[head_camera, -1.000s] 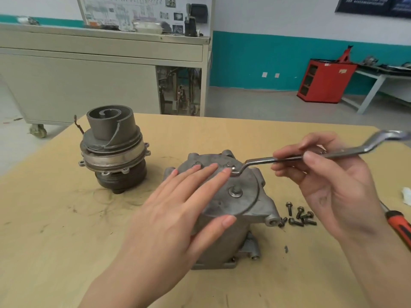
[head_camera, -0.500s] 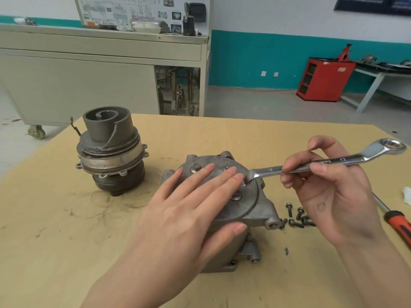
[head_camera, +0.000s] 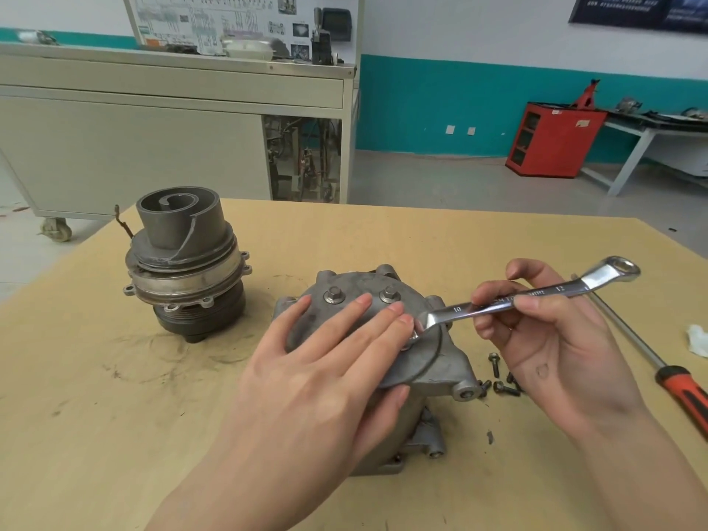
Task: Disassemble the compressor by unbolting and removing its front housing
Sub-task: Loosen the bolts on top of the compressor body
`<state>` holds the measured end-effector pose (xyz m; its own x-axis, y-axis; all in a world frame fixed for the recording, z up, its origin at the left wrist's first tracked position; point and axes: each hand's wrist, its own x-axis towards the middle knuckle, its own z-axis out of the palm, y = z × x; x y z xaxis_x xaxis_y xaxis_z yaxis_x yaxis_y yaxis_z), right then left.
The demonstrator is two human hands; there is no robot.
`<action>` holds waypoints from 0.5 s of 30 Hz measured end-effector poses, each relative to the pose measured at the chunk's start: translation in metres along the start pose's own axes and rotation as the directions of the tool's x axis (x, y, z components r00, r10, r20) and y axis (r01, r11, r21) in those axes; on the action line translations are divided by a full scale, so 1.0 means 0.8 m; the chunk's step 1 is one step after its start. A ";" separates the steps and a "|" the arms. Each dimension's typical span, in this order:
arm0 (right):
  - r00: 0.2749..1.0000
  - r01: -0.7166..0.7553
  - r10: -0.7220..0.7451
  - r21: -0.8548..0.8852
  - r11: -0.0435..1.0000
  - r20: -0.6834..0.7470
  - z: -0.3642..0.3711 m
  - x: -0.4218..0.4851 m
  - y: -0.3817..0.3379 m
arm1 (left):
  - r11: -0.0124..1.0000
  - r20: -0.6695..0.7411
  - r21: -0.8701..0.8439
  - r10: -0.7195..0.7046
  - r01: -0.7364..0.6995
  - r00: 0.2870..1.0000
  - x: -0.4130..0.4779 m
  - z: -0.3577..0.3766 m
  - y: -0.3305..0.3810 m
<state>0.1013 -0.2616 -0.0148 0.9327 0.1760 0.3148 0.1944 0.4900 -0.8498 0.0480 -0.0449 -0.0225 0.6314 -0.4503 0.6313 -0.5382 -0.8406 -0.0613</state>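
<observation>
**Item:** grey cast-aluminium compressor housing (head_camera: 440,371), standing at the middle of the tan wooden table (head_camera: 115,435), round cover face up. Two silver hex bolts (head_camera: 333,295) sit seated along its far edge. A third bolt, nearer the right rim, is mostly hidden under the wrench end and fingertips (whether the tool sits fully on it cannot be told).

**Tool:** polished steel combination wrench (head_camera: 536,297). Open end down at that third bolt, long axis rising away to the person's right, ring end free in the air.

**Right hand** (head_camera: 555,339): right of the housing, fingers and thumb pinched round the wrench shank at mid-length.

**Left hand** (head_camera: 325,377): fingers straight, laid flat across the cover, thumb down the near wall. It braces and grips nothing.

**Judgement:** the lever lies right of the bolt, so the turn belongs to the right hand. The left fingertips sit just beside the wrench end and could be caught if it slips.

**Adjacent:**
- Small dark loose bolts (head_camera: 502,385), just beside the housing's right lug.
- Dark grey scroll-and-pulley assembly (head_camera: 184,270), well apart to the left.
- Orange-and-black-handled screwdriver (head_camera: 682,389), at the right edge.
</observation>
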 end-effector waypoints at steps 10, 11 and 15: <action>0.996 0.060 -0.051 -0.142 0.988 0.070 0.008 0.013 -0.017 | 0.999 0.049 -0.037 -0.031 0.033 0.998 0.001 -0.002 0.002; 0.996 0.073 -0.066 -0.143 0.987 0.056 0.008 0.007 -0.014 | 0.998 0.061 -0.043 -0.043 0.045 0.997 0.001 -0.002 0.002; 0.984 0.179 -0.177 -0.193 0.965 0.025 0.006 -0.025 0.002 | 0.997 0.092 -0.044 -0.057 0.061 0.994 0.001 -0.004 -0.001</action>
<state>0.0816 -0.2603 -0.0202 0.8756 0.1077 0.4708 0.4129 0.3390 -0.8453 0.0473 -0.0439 -0.0195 0.7100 -0.4274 0.5597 -0.5224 -0.8526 0.0116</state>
